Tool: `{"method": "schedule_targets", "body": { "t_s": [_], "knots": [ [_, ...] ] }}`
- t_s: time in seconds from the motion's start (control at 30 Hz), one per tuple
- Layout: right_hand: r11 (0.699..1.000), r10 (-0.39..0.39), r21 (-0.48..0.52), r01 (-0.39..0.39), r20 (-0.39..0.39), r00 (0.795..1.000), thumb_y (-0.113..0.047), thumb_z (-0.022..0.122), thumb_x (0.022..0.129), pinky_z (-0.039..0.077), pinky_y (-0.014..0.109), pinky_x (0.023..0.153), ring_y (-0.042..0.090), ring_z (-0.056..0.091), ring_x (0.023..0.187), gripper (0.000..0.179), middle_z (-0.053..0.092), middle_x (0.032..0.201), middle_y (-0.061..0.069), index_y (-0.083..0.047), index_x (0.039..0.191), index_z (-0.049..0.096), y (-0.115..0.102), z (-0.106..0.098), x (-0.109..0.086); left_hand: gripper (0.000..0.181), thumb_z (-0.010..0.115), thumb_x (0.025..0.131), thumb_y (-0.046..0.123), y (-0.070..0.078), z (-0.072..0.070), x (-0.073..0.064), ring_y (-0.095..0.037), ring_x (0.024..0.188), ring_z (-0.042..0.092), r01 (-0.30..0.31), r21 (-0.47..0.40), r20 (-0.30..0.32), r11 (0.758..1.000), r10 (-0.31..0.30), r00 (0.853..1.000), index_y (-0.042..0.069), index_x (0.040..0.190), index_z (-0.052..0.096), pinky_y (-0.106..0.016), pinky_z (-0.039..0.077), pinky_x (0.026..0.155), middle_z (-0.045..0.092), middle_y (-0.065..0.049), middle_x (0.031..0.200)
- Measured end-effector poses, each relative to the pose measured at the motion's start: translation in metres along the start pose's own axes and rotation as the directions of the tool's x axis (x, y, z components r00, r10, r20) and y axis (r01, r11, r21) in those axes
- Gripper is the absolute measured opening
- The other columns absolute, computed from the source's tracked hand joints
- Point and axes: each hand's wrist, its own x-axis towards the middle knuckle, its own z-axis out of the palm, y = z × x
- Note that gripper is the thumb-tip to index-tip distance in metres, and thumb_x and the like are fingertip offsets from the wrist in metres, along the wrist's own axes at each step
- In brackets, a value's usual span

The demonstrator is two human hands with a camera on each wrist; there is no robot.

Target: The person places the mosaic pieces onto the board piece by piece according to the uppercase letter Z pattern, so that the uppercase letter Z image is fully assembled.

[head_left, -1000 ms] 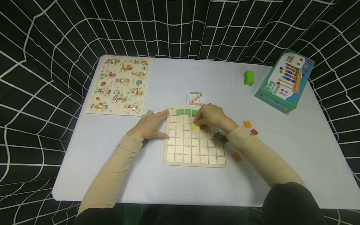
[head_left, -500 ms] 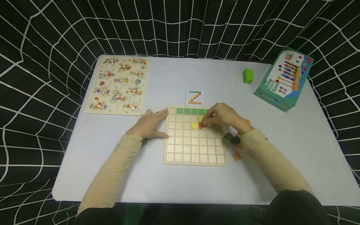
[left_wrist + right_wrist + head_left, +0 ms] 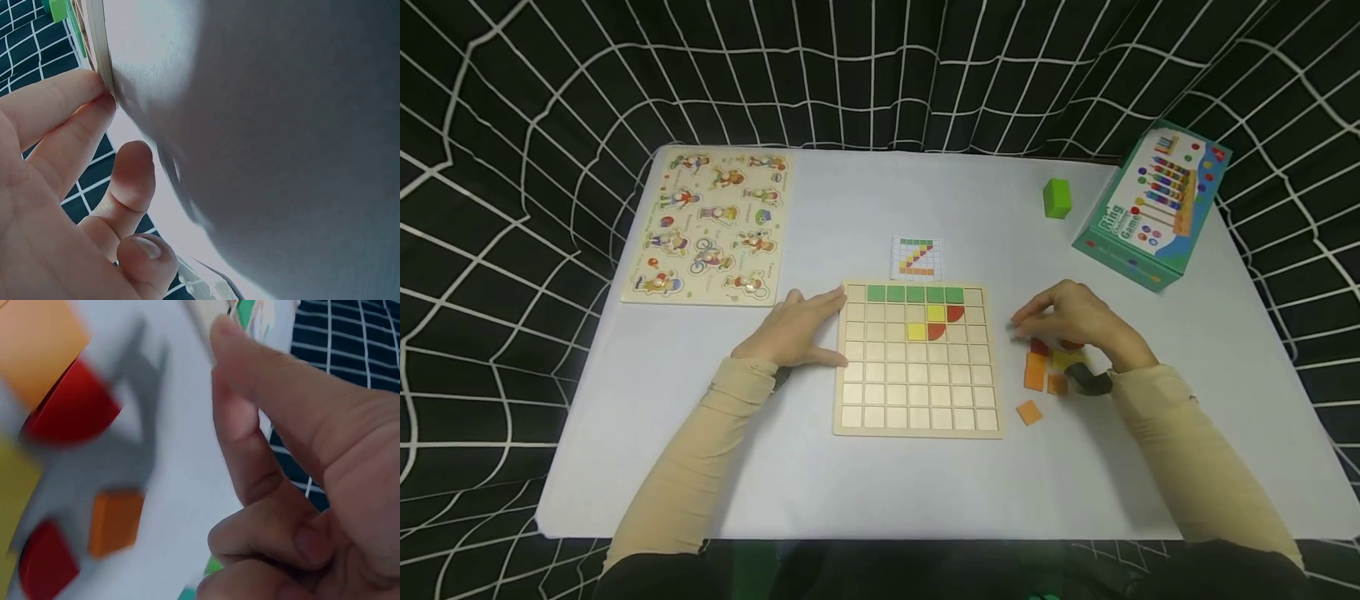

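Note:
A wooden grid board lies on the table, with a row of green square tiles along its far side. Below that row sit two yellow squares, each with a red quarter-circle on its right. My left hand rests at the board's left edge, fingers spread; its fingertips touch the board's side in the left wrist view. My right hand hovers right of the board, over loose tiles, thumb and forefinger close together with nothing between them. Beneath it lie orange tiles and red quarter-circles.
A small pattern card lies just beyond the board. At the far left is a picture puzzle board. A green block and a green game box stand at the back right. One orange tile lies nearer the front.
My right hand has let go of a red quarter-circle on the board and moved right, over the loose tiles. The left hand has stayed at the board's edge.

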Motion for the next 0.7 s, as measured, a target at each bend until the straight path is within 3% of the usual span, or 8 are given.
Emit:
{"method": "schedule_targets", "body": {
  "t_s": [0.07,0.23,0.43,0.7],
  "knots": [
    [1.0,0.023,-0.009,-0.023,0.013,1.0,-0.029,0.08,0.09,0.049,0.031,0.062,0.019,0.06,0.071,0.032,0.074,0.12,0.02,-0.01,0.116,0.079,0.007,-0.003,-0.002,0.103,0.086,0.078,0.051,0.0,0.0,0.0,-0.023,0.09,0.04,-0.001,-0.002,-0.003,1.0,0.001,1.0,0.011,0.16,0.038,-0.032,0.035,0.077,0.032,-0.004,0.171],
    [0.996,0.016,-0.088,-0.013,0.033,0.999,-0.021,0.083,0.086,0.046,0.036,0.074,0.021,0.063,0.084,0.03,0.078,0.098,0.009,-0.009,0.113,0.08,0.019,-0.003,-0.006,0.103,0.086,0.078,0.052,-0.001,0.002,-0.001,-0.023,0.09,0.04,0.001,-0.002,-0.007,1.0,-0.001,1.0,0.011,0.16,0.038,-0.031,0.034,0.076,0.033,-0.003,0.17],
    [0.99,0.008,-0.144,0.001,0.06,0.998,-0.017,0.084,0.084,0.048,0.045,0.083,0.026,0.06,0.096,0.031,0.076,0.1,0.009,-0.008,0.114,0.079,0.023,0.004,-0.007,0.103,0.086,0.078,0.052,-0.001,0.002,-0.002,-0.023,0.088,0.039,-0.008,0.0,-0.012,1.0,0.008,1.0,0.009,0.159,0.039,-0.031,0.033,0.074,0.034,-0.005,0.17],
    [0.976,-0.086,-0.198,0.093,0.046,0.995,-0.023,0.085,0.084,0.04,0.034,0.074,0.02,0.059,0.086,0.016,0.076,0.086,-0.003,-0.013,0.089,0.072,0.023,0.002,-0.008,0.103,0.086,0.077,0.052,-0.002,0.003,0.0,-0.023,0.089,0.039,-0.006,0.003,-0.013,1.0,0.006,1.0,0.01,0.159,0.039,-0.03,0.033,0.074,0.033,-0.004,0.17]
  ]
}}
